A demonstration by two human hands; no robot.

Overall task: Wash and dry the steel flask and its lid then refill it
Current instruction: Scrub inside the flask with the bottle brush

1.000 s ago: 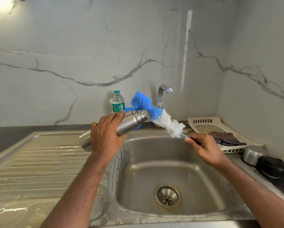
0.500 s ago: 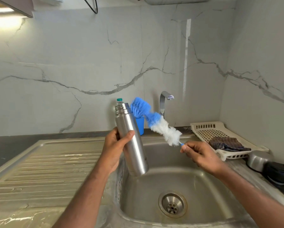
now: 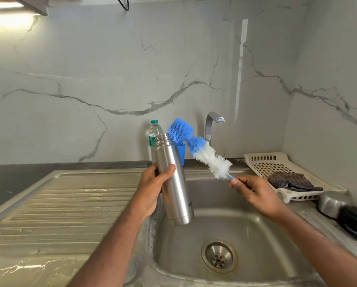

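Standing nearly upright over the sink point(image 3: 256, 235), mouth open, the steel flask point(image 3: 173, 183) was gripped about its middle by the left hand point(image 3: 152, 191). A bottle brush point(image 3: 200, 152) was pinched at its handle end by the right hand point(image 3: 256, 193), its bristles held beside the flask's neck and outside it. No water was seen at the tap point(image 3: 211, 125). Scrubbing was judged to be in hand; rinsing, drying with the cloth point(image 3: 291, 182) in the rack point(image 3: 262, 162) and refilling, perhaps from the water bottle point(image 3: 153, 131), remained. The lid point(image 3: 355, 220) was left on the worktop point(image 3: 310, 214).
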